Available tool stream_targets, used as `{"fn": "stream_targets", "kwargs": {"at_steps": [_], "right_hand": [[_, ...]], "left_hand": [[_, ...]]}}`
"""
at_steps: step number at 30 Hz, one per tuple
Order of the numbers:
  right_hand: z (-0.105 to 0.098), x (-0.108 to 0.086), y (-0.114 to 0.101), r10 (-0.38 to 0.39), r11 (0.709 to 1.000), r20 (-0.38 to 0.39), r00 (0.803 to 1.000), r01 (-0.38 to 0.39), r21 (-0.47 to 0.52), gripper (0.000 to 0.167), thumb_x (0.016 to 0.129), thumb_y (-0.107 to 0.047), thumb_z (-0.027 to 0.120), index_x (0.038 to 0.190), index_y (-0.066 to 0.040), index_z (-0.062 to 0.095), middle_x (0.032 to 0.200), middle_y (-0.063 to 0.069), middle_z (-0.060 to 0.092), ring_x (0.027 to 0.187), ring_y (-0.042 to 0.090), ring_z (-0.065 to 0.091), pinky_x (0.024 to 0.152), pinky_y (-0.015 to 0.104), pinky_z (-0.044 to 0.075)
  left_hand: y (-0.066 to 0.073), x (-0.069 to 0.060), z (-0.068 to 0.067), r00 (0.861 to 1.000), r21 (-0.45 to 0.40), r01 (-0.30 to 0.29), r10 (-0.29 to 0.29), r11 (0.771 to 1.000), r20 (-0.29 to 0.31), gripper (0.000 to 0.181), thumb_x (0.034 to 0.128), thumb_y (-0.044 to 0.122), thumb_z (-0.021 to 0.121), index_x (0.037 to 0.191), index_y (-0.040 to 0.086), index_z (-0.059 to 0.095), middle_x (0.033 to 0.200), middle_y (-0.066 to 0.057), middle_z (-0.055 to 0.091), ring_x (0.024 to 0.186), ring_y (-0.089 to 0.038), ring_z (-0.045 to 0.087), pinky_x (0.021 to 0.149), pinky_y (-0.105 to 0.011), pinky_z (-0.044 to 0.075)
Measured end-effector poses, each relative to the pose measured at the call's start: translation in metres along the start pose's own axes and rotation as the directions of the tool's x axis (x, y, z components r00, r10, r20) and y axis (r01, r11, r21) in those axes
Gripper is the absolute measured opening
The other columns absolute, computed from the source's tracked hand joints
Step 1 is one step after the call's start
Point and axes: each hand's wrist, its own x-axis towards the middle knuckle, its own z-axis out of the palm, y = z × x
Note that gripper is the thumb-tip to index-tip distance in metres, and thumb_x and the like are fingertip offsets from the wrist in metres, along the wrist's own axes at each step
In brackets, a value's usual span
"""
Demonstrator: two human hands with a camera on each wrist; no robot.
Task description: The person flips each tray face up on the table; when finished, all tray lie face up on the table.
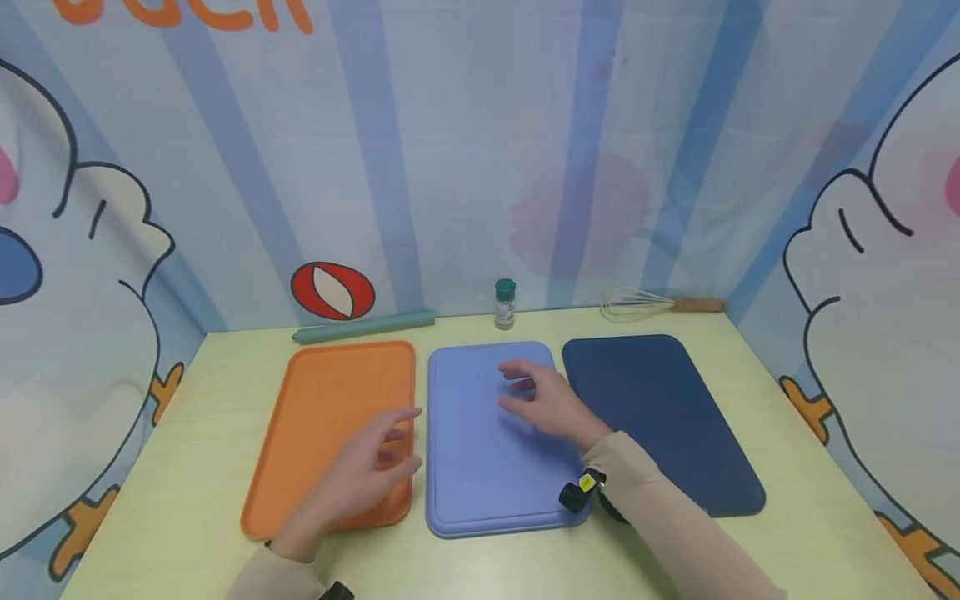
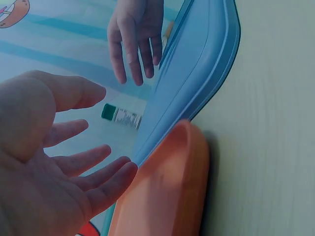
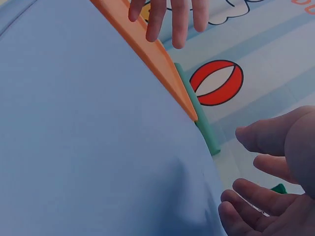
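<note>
Above the right part of the orange tray [image 1: 330, 417], the left hand [image 1: 360, 471] hovers with fingers apart, holding nothing. The right hand [image 1: 547, 400] is over the light blue tray [image 1: 468, 442], its fingers loosely bent around empty air, a shadow beneath it. In the left wrist view the left hand [image 2: 64, 152] shows spread fingers beside the orange tray's corner [image 2: 189, 182]. The right wrist view has the right hand [image 3: 270, 182] at the lower right, near the light blue tray's edge [image 3: 123, 123].
A dark blue tray [image 1: 660, 417] lies on the right. Along the table's [image 1: 172, 442] back edge are a green rolling pin [image 1: 367, 327], a green-capped jar [image 1: 505, 305] and a whisk with a wooden handle [image 1: 693, 305]. A printed curtain [image 1: 472, 150] hangs behind.
</note>
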Motion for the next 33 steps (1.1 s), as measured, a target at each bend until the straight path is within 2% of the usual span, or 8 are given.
{"fn": "stream_targets", "kwargs": {"at_steps": [5,8,10,12,16,22,28,33], "right_hand": [[-0.008,-0.004,0.01,0.022,0.997,-0.028,0.999,-0.024,-0.07,0.053,0.099,-0.018,0.074,0.147,-0.006,0.057,0.147,0.017,0.06,0.133,0.036,0.06,0.108,0.052,0.051],[-0.012,-0.005,0.015,0.033,0.993,-0.046,0.998,-0.038,-0.113,0.053,0.099,-0.019,0.075,0.148,-0.007,0.057,0.149,0.017,0.058,0.135,0.036,0.058,0.107,0.053,0.051],[-0.016,-0.007,0.017,0.044,0.99,-0.056,0.997,-0.051,-0.13,0.054,0.099,-0.02,0.075,0.149,-0.008,0.057,0.15,0.016,0.057,0.135,0.037,0.058,0.107,0.053,0.051],[-0.02,-0.008,0.019,0.057,0.988,-0.065,0.996,-0.065,-0.139,0.055,0.099,-0.021,0.075,0.149,-0.009,0.057,0.151,0.016,0.056,0.136,0.038,0.056,0.106,0.055,0.05],[-0.028,-0.009,0.021,0.09,0.983,-0.066,0.994,-0.1,-0.152,0.057,0.099,-0.023,0.074,0.151,-0.009,0.055,0.154,0.019,0.052,0.138,0.042,0.053,0.107,0.059,0.048],[-0.036,-0.011,0.024,0.196,0.976,-0.031,0.98,-0.198,-0.093,0.061,0.101,-0.023,0.072,0.156,-0.009,0.049,0.161,0.024,0.043,0.144,0.048,0.046,0.11,0.061,0.046],[-0.042,-0.009,0.023,0.232,0.971,-0.01,0.973,-0.232,-0.057,0.062,0.101,-0.02,0.071,0.156,-0.004,0.048,0.16,0.028,0.042,0.147,0.047,0.042,0.113,0.06,0.043],[-0.045,-0.008,0.021,0.252,0.965,0.004,0.968,-0.251,-0.079,0.063,0.101,-0.022,0.072,0.156,-0.004,0.048,0.161,0.028,0.042,0.148,0.048,0.04,0.114,0.06,0.042]], "left_hand": [[0.007,0.004,0.012,1.0,0.032,0.02,-0.021,0.999,0.014,0.063,0.0968,0.017,0.076,0.154,0.01,0.05,0.133,-0.016,0.062,0.116,-0.032,0.063,0.092,-0.044,0.057],[0.01,0.005,0.017,0.999,0.071,0.027,-0.029,0.997,0.031,0.066,0.0967,0.02,0.077,0.156,0.01,0.048,0.133,-0.013,0.062,0.112,-0.027,0.06,0.091,-0.042,0.054],[0.013,0.005,0.02,0.999,0.083,0.028,-0.031,0.996,0.043,0.068,0.0966,0.02,0.077,0.157,0.009,0.047,0.14,-0.014,0.06,0.112,-0.027,0.058,0.093,-0.043,0.053],[0.015,0.006,0.023,0.998,0.086,0.033,-0.037,0.996,0.049,0.07,0.0966,0.021,0.077,0.158,0.01,0.045,0.152,-0.013,0.054,0.118,-0.027,0.058,0.099,-0.047,0.052],[0.016,0.007,0.028,0.998,0.053,0.03,-0.033,0.998,0.06,0.073,0.0968,0.02,0.077,0.16,0.01,0.042,0.162,-0.014,0.044,0.132,-0.033,0.055,0.107,-0.054,0.05],[0.018,0.01,0.035,0.996,0.005,0.023,-0.024,1.0,0.089,0.075,0.0966,0.019,0.077,0.161,0.008,0.039,0.168,-0.019,0.033,0.152,-0.04,0.036,0.115,-0.06,0.041],[0.022,0.012,0.039,0.994,0.031,0.041,-0.044,0.999,0.096,0.077,0.0962,0.022,0.077,0.161,0.007,0.039,0.168,-0.023,0.029,0.157,-0.042,0.026,0.122,-0.064,0.027],[0.024,0.014,0.041,0.993,0.061,0.04,-0.047,0.997,0.109,0.078,0.096,0.025,0.077,0.161,0.007,0.038,0.169,-0.023,0.029,0.158,-0.041,0.023,0.123,-0.064,0.024]]}}
